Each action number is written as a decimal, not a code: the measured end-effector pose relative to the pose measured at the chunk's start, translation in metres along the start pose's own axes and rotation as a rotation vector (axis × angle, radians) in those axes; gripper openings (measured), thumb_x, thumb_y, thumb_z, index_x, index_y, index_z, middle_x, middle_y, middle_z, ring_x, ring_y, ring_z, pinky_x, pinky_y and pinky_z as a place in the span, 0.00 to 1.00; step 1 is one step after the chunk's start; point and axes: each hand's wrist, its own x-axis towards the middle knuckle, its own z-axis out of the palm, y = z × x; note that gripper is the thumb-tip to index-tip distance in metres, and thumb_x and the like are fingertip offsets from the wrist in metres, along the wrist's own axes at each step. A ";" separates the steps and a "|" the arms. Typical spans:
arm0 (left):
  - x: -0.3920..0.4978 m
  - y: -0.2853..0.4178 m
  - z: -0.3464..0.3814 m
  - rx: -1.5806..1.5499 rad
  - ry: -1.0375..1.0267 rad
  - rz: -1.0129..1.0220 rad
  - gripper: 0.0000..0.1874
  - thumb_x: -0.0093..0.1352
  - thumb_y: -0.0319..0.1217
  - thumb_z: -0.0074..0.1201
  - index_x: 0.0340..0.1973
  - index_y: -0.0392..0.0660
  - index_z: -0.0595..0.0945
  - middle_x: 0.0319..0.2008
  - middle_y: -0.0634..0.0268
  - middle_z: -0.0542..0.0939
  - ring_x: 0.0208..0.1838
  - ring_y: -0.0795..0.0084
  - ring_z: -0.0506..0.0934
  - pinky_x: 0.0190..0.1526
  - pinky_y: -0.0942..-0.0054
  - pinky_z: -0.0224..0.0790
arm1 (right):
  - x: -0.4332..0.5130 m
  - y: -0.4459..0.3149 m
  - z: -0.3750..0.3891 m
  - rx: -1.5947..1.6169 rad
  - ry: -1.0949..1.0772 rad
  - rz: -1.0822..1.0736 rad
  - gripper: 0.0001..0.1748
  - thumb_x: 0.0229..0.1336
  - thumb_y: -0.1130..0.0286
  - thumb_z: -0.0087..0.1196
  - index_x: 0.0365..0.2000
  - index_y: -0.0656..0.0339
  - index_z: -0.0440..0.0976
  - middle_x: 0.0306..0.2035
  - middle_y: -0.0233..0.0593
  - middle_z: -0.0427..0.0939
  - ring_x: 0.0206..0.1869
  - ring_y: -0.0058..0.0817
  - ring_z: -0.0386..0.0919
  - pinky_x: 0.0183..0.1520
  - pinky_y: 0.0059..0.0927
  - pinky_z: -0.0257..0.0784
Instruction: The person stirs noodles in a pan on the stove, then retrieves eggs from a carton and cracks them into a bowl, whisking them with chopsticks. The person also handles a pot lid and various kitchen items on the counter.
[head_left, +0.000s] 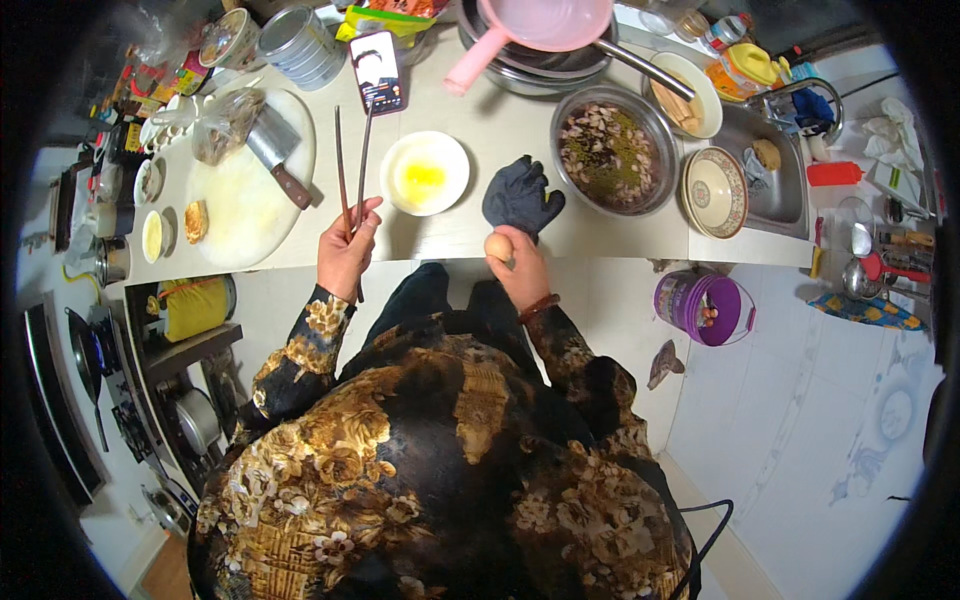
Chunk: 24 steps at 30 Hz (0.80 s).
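My left hand (347, 251) is closed around a pair of dark chopsticks (364, 161), which point away from me over the counter. Between my hands and farther back sits a white bowl (388, 180) with yellow egg in it. My right hand (519, 268) holds a brown egg (498, 247) at the counter's front edge. Just beyond the egg lies a dark grey glove (523, 196). A phone (377, 73) with a lit screen stands behind the bowl.
At left, a cleaver (276, 146) and a piece of browned food (196, 222) rest on a round cutting board (289, 225). To the right are a steel basin (564, 161) of soaking pieces, patterned bowls (694, 214) and a sink (799, 210). A purple bucket (679, 304) stands below.
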 end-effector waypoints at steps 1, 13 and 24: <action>0.001 0.002 -0.006 -0.018 -0.013 0.008 0.18 0.72 0.34 0.51 0.54 0.40 0.76 0.27 0.79 0.71 0.17 0.92 0.57 0.15 0.89 0.44 | 0.001 -0.001 0.010 -0.087 0.002 -0.042 0.20 0.50 0.77 0.60 0.45 0.59 0.72 0.47 0.44 0.75 0.49 0.44 0.73 0.51 0.38 0.70; 0.033 0.011 -0.074 0.069 -0.102 0.024 0.15 0.71 0.33 0.51 0.52 0.43 0.78 0.25 0.81 0.71 0.17 0.92 0.58 0.16 0.88 0.46 | 0.016 0.011 0.070 -0.306 0.198 -0.357 0.26 0.54 0.78 0.55 0.55 0.59 0.68 0.56 0.45 0.68 0.57 0.46 0.66 0.57 0.43 0.64; 0.068 0.014 -0.089 0.125 -0.168 0.084 0.14 0.71 0.34 0.51 0.50 0.45 0.80 0.20 0.82 0.70 0.16 0.91 0.59 0.17 0.87 0.47 | 0.011 -0.008 0.067 -0.101 0.392 -0.103 0.24 0.59 0.74 0.55 0.56 0.60 0.68 0.56 0.45 0.70 0.56 0.41 0.70 0.56 0.37 0.68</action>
